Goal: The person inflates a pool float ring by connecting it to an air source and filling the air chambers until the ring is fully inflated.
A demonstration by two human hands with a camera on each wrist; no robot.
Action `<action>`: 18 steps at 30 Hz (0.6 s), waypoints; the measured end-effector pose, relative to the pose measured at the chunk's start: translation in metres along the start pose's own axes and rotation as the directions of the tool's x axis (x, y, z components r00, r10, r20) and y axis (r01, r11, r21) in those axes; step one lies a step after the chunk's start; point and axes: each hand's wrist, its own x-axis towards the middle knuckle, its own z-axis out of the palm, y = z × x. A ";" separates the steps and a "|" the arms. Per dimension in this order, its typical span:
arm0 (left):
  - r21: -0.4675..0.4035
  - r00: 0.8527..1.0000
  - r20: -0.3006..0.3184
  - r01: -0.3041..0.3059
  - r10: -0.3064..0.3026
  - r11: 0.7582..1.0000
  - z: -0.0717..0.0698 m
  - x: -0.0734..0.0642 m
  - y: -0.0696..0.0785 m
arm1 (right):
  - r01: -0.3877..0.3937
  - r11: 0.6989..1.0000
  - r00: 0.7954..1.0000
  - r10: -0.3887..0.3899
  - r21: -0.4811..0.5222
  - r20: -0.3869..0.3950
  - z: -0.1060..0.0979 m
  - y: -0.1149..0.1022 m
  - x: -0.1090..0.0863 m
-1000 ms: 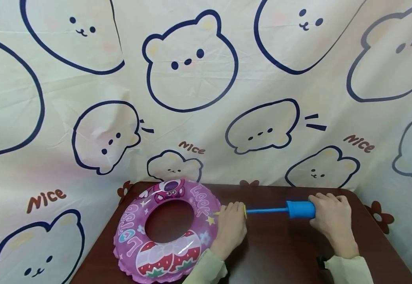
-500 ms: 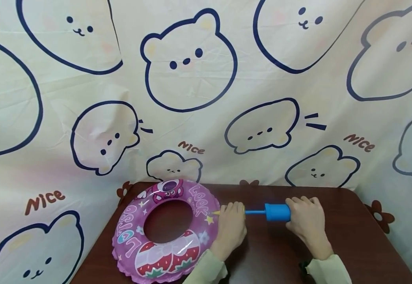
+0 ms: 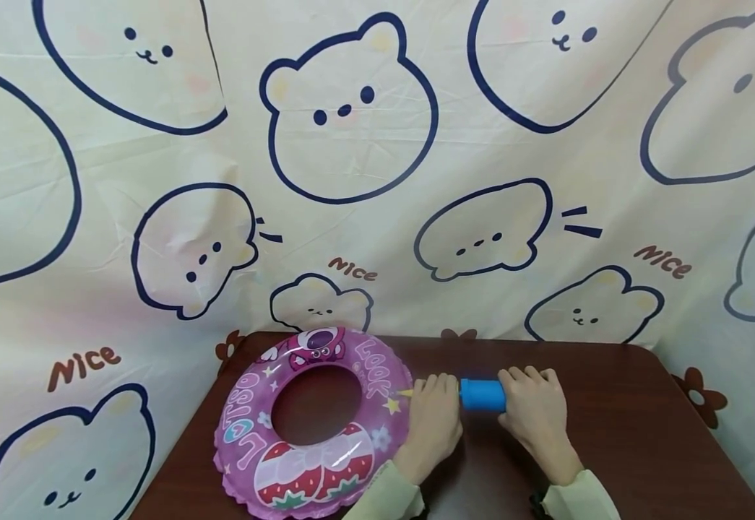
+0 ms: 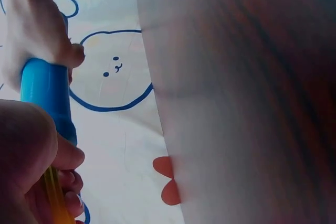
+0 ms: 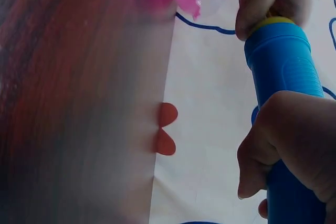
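A blue hand pump (image 3: 483, 395) with a yellow nozzle end lies sideways between my two hands in the head view. My left hand (image 3: 434, 422) grips its yellow end, and the thin yellow tip (image 3: 406, 393) points at the ring's right side. Around the blue barrel curls my right hand (image 3: 535, 415). The barrel is pushed right up to the left hand, so the rod is hidden, as the right wrist view also shows. To the left is an inflated purple swim ring (image 3: 237, 393) printed with strawberries, stars and letters, its right edge by my left hand.
Everything is over a dark brown table (image 3: 650, 433). Behind it and at both sides hangs a pale cloth (image 3: 377, 238) with bear drawings. Light green sleeves (image 3: 386, 495) cover the forearms.
My right hand has moved left with the blue barrel, sliding it up to the left hand and covering the rod. The left hand and swim ring stay nearly in place.
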 end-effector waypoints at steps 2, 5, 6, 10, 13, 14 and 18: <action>-0.005 1.000 -0.011 -0.009 0.009 1.000 -0.001 0.000 0.000 | 0.006 1.000 1.000 -0.006 -0.003 -0.001 0.000 -0.001 0.000; -0.044 1.000 -0.019 -0.014 0.013 0.999 -0.002 0.002 -0.003 | -0.010 1.000 0.999 0.009 0.017 0.045 -0.003 0.005 0.002; -0.063 1.000 -0.017 -0.015 0.014 0.998 -0.002 0.003 -0.005 | -0.019 0.999 0.998 0.018 0.027 0.061 -0.005 0.009 0.002; -0.155 1.000 -0.004 -0.011 0.011 0.988 0.000 0.006 -0.010 | -0.057 0.997 0.993 0.050 0.057 0.109 -0.014 0.032 0.003; -0.187 1.000 -0.004 -0.007 0.007 0.982 0.000 0.006 -0.013 | -0.062 0.996 0.994 0.056 0.067 0.094 -0.020 0.048 0.001; -0.190 1.000 -0.007 -0.006 0.005 0.982 0.000 0.006 -0.014 | -0.062 0.996 0.994 0.056 0.072 0.089 -0.022 0.053 0.001; -0.195 1.000 -0.018 -0.004 0.000 0.981 -0.001 0.005 -0.018 | -0.074 0.994 0.995 0.068 0.079 0.076 -0.029 0.071 -0.003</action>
